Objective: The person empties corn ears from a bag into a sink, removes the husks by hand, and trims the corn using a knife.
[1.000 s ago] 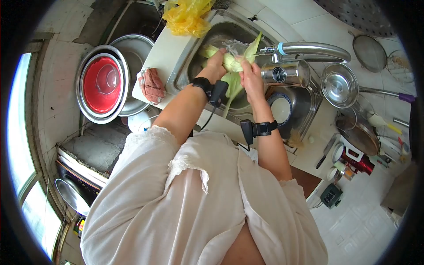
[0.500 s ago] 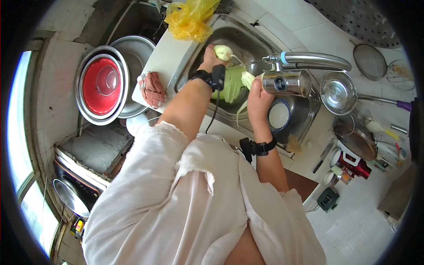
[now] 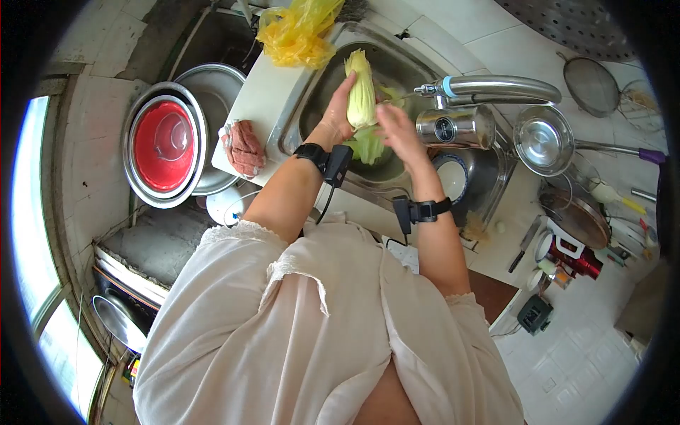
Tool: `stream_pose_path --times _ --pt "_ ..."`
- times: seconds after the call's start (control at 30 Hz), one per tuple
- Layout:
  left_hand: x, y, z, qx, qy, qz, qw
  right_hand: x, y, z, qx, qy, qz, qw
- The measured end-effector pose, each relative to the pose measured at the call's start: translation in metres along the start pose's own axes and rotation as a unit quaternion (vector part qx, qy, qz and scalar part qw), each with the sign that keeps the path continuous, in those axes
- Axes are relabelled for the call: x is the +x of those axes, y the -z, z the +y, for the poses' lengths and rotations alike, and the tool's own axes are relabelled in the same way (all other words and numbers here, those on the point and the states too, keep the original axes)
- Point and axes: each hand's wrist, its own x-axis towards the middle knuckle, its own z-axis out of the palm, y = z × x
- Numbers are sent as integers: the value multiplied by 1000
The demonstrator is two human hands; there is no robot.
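My left hand (image 3: 340,112) is wrapped round an ear of corn (image 3: 361,92) in pale green husk, held upright over the sink (image 3: 304,117). My right hand (image 3: 400,134) is just to the right of the ear's lower end, with its fingers apart and nothing visible in them. Whether its fingertips touch the husk I cannot tell. Loose green husk leaves (image 3: 368,147) lie in the basin below both hands. A steel canister (image 3: 460,127) stands just right of my right hand, by the faucet (image 3: 496,88).
A crumpled yellow plastic bag (image 3: 297,35) lies at the sink's upper left. A pinkish cloth (image 3: 244,147) rests on the counter corner. Nested basins, one of them a red basin (image 3: 152,166), are at left. A bowl (image 3: 452,177) sits right of the basin; a steel saucepan (image 3: 544,140) is farther right.
My right hand has come away from the canister side toward the ear, and the husk strip hanging from it is gone from the hand. The ear now stands more upright in my left hand.
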Motion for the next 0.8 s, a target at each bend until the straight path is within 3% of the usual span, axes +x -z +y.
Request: stream_pose_path --times 0.03,0.07,0.13,0.17,0.27,0.33,0.4,0.57,0.63,0.73,0.8 --pt "-1 0 -5 -9 -5 -17 1000 -11 -11 -22 126 -116 -73 983" --pt "-6 -3 -5 -10 -7 -18 1000 -7 -12 -13 124 -115 -74 983" --pt "-13 -6 2 47 -15 63 997 -4 -20 -17 58 39 -71 995" --pt "-16 -2 7 49 -8 -10 999 -11 -14 -18 -59 55 -37 996" --pt "-30 -23 15 41 -16 -26 999 -11 -22 5 23 66 29 997" --pt "-26 -22 8 54 -33 1 998 -21 -24 -5 -27 58 60 996" --pt "-25 -22 5 102 -63 55 991 -22 -27 6 39 69 85 993" --pt "-22 -18 11 60 -5 31 998 -23 -18 24 93 107 99 985" --pt "-22 -22 6 90 -17 17 996 -18 -10 15 80 118 95 985" --pt "-24 -23 0 178 -1 17 984 -4 7 12 124 59 171 976" --pt "-26 -25 -8 225 -8 24 974 15 11 18 65 117 139 981"
